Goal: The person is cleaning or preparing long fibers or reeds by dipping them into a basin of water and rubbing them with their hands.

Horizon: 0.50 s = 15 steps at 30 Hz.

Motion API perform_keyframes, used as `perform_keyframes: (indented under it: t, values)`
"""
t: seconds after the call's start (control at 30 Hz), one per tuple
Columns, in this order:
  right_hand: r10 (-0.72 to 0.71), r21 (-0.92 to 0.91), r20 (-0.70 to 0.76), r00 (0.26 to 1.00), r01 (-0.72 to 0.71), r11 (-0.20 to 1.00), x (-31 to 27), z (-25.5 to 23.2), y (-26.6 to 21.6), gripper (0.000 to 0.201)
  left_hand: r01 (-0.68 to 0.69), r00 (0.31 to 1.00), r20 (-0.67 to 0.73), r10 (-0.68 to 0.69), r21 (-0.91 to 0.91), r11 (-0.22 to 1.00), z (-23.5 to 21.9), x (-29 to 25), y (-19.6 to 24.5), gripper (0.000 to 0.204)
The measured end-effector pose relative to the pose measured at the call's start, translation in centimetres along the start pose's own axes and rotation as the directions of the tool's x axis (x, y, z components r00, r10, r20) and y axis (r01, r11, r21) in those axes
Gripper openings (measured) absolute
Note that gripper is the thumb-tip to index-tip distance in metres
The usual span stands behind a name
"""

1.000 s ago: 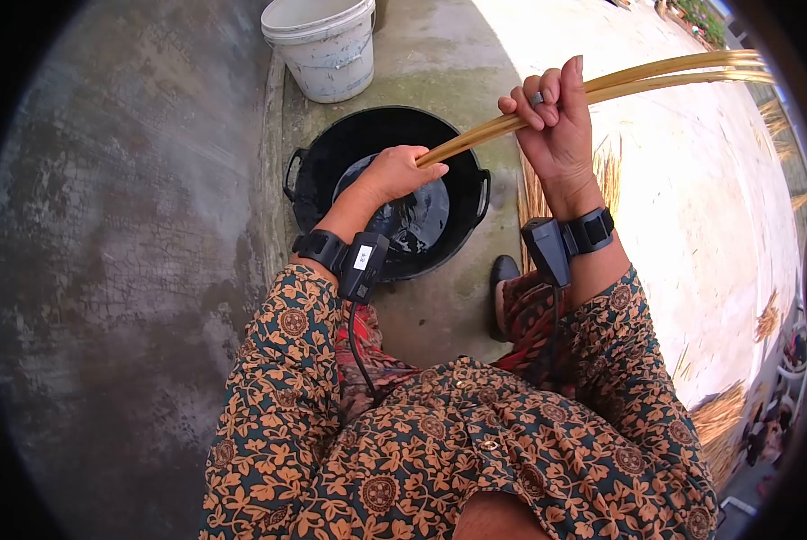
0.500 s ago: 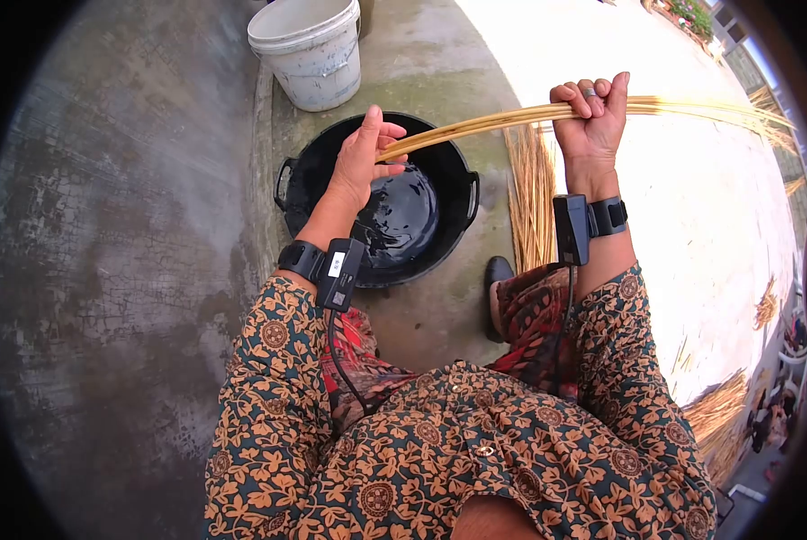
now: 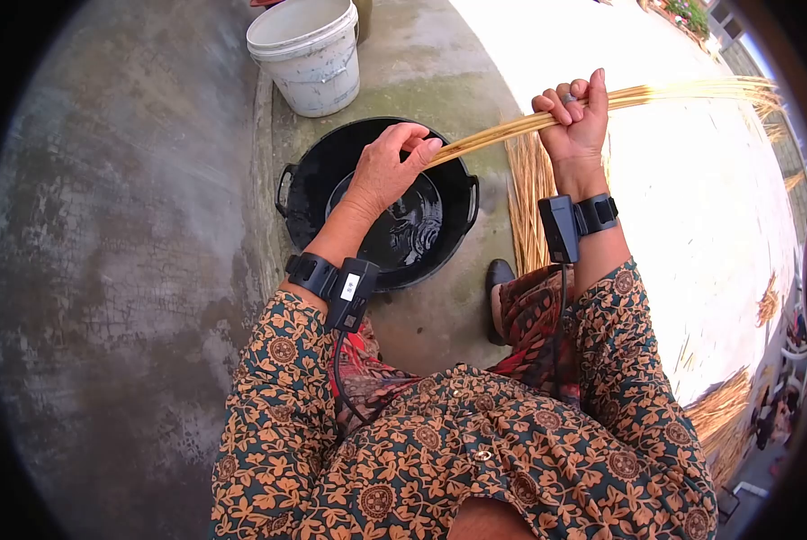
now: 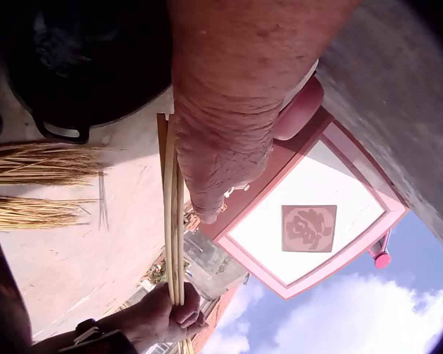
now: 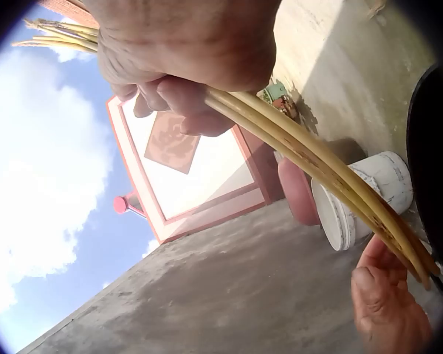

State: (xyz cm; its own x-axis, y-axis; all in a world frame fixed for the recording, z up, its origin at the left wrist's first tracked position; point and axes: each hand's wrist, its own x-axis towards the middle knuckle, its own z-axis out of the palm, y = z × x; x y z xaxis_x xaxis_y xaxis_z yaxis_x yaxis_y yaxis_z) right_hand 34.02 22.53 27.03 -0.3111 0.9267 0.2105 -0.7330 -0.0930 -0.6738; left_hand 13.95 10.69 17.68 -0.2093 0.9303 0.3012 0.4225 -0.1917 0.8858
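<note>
My right hand (image 3: 576, 121) grips a bundle of long yellow stalks (image 3: 502, 133), fingers curled round them and thumb up. At their near end my left hand (image 3: 390, 168) has its thumb against the bundle and its fingers loosely bent, above a black tub (image 3: 309, 229) with water in it. In the left wrist view the stalks (image 4: 171, 214) run beside the left hand (image 4: 221, 158), their cut ends uncovered. The right wrist view shows left-hand fingers behind the lower ends of the stalks (image 5: 310, 162).
A white bucket (image 3: 318, 76) stands beyond the tub. More dry stalks (image 3: 531, 193) lie on the ground to the right, with another pile (image 3: 723, 405) farther down. A grey surface (image 3: 133, 225) fills the left side.
My left hand first held the stalk ends, then spread its fingers, and now has them bent with the thumb on the bundle. The right hand moved right, then slightly back left, keeping its grip.
</note>
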Motion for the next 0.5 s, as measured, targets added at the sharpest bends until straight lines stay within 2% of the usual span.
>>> perform_keyframes:
  t: [0.03, 0.1, 0.13, 0.23, 0.27, 0.3, 0.4, 0.5]
  values:
    - [-0.002, -0.034, 0.015, 1.000, 0.002, 0.999, 0.0, 0.2, 0.5, 0.043, -0.150, 0.988, -0.010, 0.152, 0.110, 0.983, 0.8, -0.4, 0.0, 0.042]
    - [0.027, -0.071, 0.016, 1.000, -0.026, 0.997, -0.4, 1.3, 1.5, 0.043, -0.246, 0.968, 0.091, 0.232, 0.217, 0.945, 1.6, -0.8, 0.2, 0.044]
    - [0.063, -0.075, 0.002, 0.998, -0.062, 0.995, -0.8, 2.2, 2.2, 0.042, -0.221, 0.974, 0.080, 0.210, 0.190, 0.957, 2.1, -0.9, 0.1, 0.035]
    - [0.114, -0.045, -0.012, 0.993, -0.115, 0.992, -1.0, 2.6, 2.7, 0.040, -0.009, 0.985, 0.166, -0.040, 0.287, 0.958, 1.3, -0.3, -0.2, 0.025]
    - [0.119, -0.007, -0.045, 0.992, -0.119, 0.993, -0.9, 2.5, 2.9, 0.040, -0.130, 0.991, 0.086, 0.107, 0.339, 0.932, 1.0, 0.1, -1.4, 0.022]
    - [0.121, 0.032, -0.077, 0.990, -0.119, 0.992, -0.7, 2.4, 2.9, 0.039, -0.148, 0.988, 0.096, 0.119, 0.404, 0.903, 0.1, 0.3, -1.5, 0.022]
    - [0.026, 0.209, -0.198, 0.980, 0.017, 0.978, 1.0, -0.2, 0.3, 0.037, -0.113, 0.987, 0.155, 0.038, 0.509, 0.853, -2.2, -0.2, -3.5, 0.018]
    - [-0.068, 0.217, -0.341, 0.938, 0.149, 0.965, 1.8, -3.4, -2.4, 0.037, -0.017, 0.990, 0.124, -0.066, 0.570, 0.821, -4.4, -0.9, -7.3, 0.019]
